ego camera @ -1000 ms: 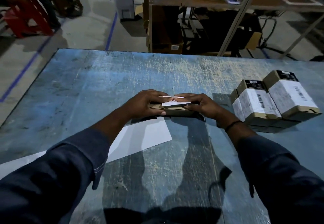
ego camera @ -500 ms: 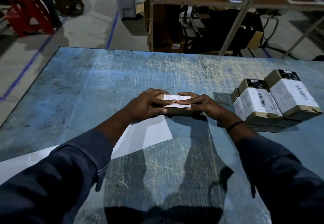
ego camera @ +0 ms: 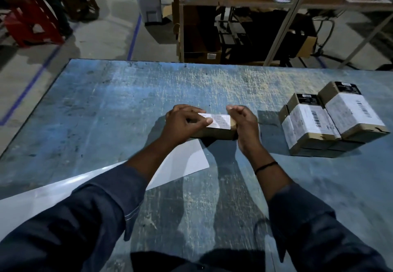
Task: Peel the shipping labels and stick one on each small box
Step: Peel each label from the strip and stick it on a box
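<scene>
At the far left a red stool (ego camera: pixel 32 27) stands on the concrete floor, and a blue tape line (ego camera: pixel 27 88) runs along the floor beside the scratched blue bench (ego camera: pixel 106 105). A white sheet (ego camera: pixel 182 165) lies flat on the near left of the bench; its far corner reaches almost to the small box (ego camera: pixel 214 133), and the left forearm, in a dark sleeve, crosses over it and hides its middle. The left hand (ego camera: pixel 182 123) grips the left end of the small box, fingers curled over the far edge and the thumb pressed flat on the label (ego camera: pixel 221 120), which lies on the box's top face. The box rests on the bench near its middle, between the two hands. The right hand (ego camera: pixel 244 120) sits at the box's right end with its fingers loosely curled above the far corner; whether it has hold of the box cannot be told, since the hand hides that end. A black band (ego camera: pixel 265 166) circles the right wrist. Well apart to the right, a stack of labelled boxes (ego camera: pixel 308 123) stands near the bench's right edge, barcodes facing up. Behind the bench a shelving frame (ego camera: pixel 234 0) holds cartons in shadow.
</scene>
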A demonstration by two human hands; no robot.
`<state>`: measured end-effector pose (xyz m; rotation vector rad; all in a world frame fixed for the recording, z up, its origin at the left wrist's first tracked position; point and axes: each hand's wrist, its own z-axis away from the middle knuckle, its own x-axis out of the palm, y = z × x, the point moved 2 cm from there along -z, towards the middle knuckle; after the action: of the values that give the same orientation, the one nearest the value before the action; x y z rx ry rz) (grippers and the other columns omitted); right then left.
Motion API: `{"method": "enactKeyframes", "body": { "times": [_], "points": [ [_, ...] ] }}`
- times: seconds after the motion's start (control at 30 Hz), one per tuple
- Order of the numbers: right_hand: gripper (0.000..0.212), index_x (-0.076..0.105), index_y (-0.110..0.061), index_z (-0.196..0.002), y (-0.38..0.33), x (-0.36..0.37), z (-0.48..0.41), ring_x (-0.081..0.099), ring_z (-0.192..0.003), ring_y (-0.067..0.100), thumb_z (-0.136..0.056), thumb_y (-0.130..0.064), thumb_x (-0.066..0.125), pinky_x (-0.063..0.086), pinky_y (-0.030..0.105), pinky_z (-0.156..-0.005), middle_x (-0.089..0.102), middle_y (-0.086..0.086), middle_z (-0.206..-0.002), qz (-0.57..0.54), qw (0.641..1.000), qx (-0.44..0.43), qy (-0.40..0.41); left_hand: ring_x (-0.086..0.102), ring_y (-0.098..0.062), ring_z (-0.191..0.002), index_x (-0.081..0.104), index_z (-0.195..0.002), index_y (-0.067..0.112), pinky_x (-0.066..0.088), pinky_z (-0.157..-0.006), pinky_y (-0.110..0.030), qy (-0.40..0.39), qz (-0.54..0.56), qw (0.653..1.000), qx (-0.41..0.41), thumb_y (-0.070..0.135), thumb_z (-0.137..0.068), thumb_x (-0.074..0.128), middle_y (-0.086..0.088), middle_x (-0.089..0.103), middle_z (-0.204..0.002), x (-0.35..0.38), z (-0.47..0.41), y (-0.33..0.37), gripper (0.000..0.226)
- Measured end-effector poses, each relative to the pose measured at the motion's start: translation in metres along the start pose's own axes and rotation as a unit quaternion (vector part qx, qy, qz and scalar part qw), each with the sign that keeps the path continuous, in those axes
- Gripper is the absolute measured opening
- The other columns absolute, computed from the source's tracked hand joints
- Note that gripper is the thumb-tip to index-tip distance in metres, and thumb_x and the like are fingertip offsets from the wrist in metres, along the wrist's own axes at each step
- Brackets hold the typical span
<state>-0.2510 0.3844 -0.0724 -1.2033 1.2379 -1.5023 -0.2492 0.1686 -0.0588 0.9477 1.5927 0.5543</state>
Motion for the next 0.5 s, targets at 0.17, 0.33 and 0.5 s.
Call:
{"method": "enactKeyframes", "body": {
  "times": [0.17,0.33,0.5],
  "points": [
    [0.020,0.072,-0.014,-0.102,0.002,0.013,0.002,0.065,-0.090,-0.005,-0.089,-0.026,0.080,0.049,0.018,-0.084,0.071,-0.010,-0.099,0.223,0.973,-0.062,-0.026,0.069,-0.003,-0.098,0.081,-0.074,0.036,0.055,-0.090,-0.038,0.068,0.025,0.997,-0.026,0.069,-0.065,0.087,0.019,0.076,-0.091,0.017,0.000,0.006,0.034],
    [0.030,0.070,-0.022,-0.117,0.006,0.001,0.016,0.064,-0.102,-0.001,-0.092,-0.036,0.077,0.051,0.017,-0.081,0.069,-0.008,-0.114,0.259,0.959,-0.088,-0.067,0.070,-0.008,-0.101,0.081,-0.077,0.034,0.057,-0.088,-0.039,0.017,0.085,0.996,-0.011,0.058,-0.063,0.093,0.014,0.075,-0.099,0.015,0.000,0.002,0.030],
    [0.043,0.067,-0.019,-0.132,0.002,-0.011,0.020,0.061,-0.121,0.007,-0.092,-0.030,0.078,0.051,0.026,-0.100,0.066,-0.002,-0.131,0.282,0.943,-0.127,-0.120,0.070,-0.009,-0.106,0.084,-0.086,0.028,0.057,-0.088,-0.031,-0.019,0.144,0.989,0.005,0.032,-0.068,0.096,0.004,0.075,-0.108,0.008,0.001,0.001,0.022]
  ]
}}
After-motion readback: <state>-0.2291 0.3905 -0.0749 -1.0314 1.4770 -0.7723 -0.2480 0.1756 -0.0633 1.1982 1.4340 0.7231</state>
